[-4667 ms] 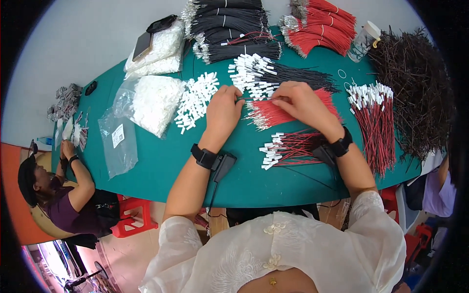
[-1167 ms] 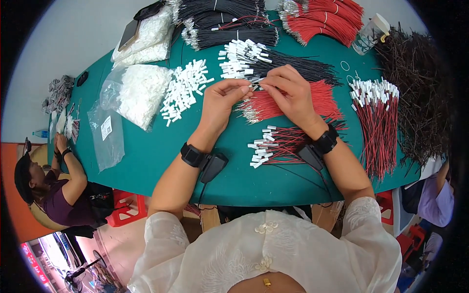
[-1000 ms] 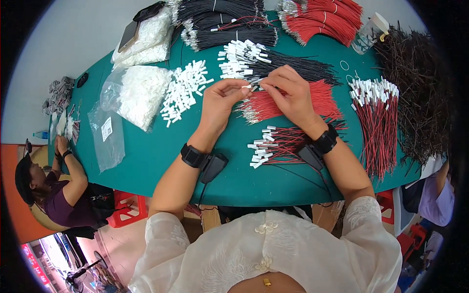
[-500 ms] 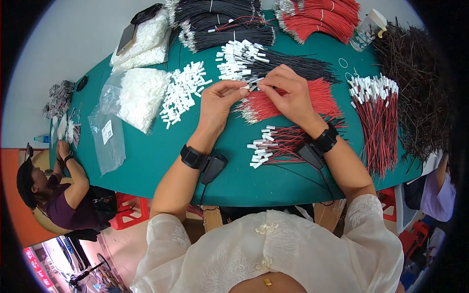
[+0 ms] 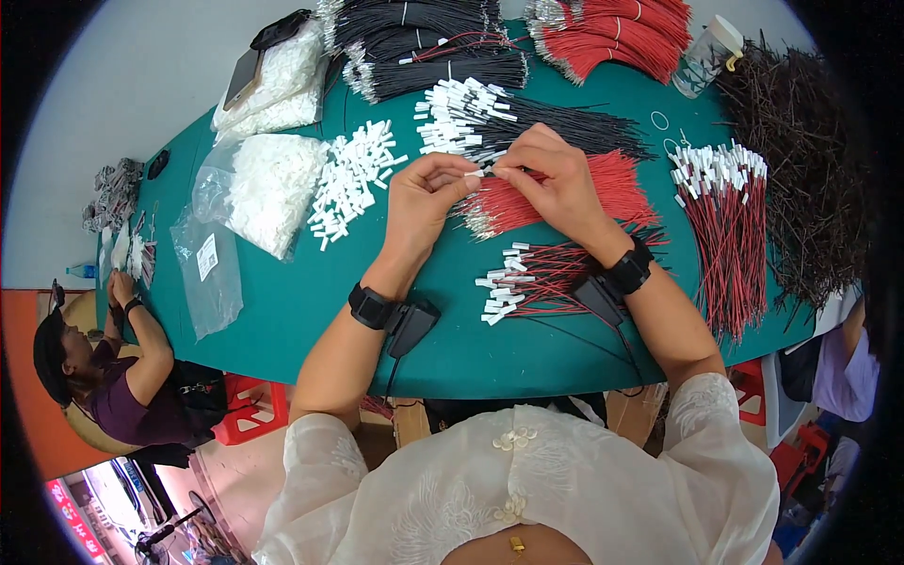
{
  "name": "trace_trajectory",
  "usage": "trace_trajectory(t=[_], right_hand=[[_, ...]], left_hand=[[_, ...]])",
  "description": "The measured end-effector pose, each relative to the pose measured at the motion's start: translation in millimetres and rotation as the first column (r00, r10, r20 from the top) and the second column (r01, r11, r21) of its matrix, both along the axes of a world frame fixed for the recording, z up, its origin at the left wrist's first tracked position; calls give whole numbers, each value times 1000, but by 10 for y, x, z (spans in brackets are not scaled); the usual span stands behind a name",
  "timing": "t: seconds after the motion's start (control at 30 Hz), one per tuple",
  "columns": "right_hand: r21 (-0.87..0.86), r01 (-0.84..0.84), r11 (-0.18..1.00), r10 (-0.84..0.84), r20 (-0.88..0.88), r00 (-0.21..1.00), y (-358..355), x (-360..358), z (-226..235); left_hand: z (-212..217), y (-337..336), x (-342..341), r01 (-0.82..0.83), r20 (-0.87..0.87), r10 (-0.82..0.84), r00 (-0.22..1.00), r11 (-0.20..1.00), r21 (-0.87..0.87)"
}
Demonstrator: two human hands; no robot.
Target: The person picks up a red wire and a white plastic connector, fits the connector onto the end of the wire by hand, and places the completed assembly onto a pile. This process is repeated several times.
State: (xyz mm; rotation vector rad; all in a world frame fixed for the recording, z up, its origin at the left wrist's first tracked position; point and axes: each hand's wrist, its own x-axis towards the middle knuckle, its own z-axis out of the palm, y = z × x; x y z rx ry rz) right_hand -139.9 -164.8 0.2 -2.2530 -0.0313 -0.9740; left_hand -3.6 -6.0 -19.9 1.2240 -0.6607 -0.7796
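My left hand pinches a small white plastic connector housing between thumb and forefinger. Close against it, the fingertips of my right hand are pressed together on what looks like a thin wire end, mostly covered by the fingers; its colour is unclear. Both hands hover over a bundle of red wires with bare metal tips. Just beyond lie black wires topped with white connectors. Nearer to me, red and black wires with white connectors lie beneath my right wrist.
Loose white connectors and a bag of them lie to the left on the green table. Finished-looking wires and a dark wire heap are right. A cup stands far right. A co-worker sits left.
The fingertips have shifted very slightly, and the white connector between them shows a little more clearly. Everything else on the table stays in place.
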Motion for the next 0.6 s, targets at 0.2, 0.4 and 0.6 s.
trace_trajectory(t=[0.2, 0.4, 0.6], right_hand=[[73, -37, 997, 41, -49, 998, 4, -3, 2], [72, -40, 997, 43, -41, 998, 8, -10, 14], [97, -45, 994, 51, -55, 997, 17, -9, 0]], left_hand=[[13, 1, 5, 36, 47, -35, 998, 999, -25], [40, 4, -1, 64, 54, -62, 997, 997, -35], [74, 17, -11, 54, 124, -56, 991, 998, 19]])
